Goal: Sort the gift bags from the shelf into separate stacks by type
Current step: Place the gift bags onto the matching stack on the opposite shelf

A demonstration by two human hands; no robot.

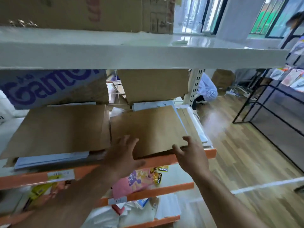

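A flat brown paper gift bag (148, 127) tops the right-hand pile on the orange-edged shelf (209, 153). My left hand (123, 155) hovers over its near left corner, fingers spread, holding nothing. My right hand (190, 153) curls its fingers around the bag's near right corner at the shelf edge. White bags (199, 134) lie under it and stick out to the right. A second brown bag (62, 129) lies flat on the left pile, over pale blue-white bags (49, 159).
Cardboard boxes (153, 84) and a purple-lettered box (54, 88) stand behind the piles. A white shelf (131, 58) hangs just above. Lower shelves hold a pink printed bag (131, 183) and white bags (148, 209). A crouching person (206, 89) and a black rack (269, 99) are on the right.
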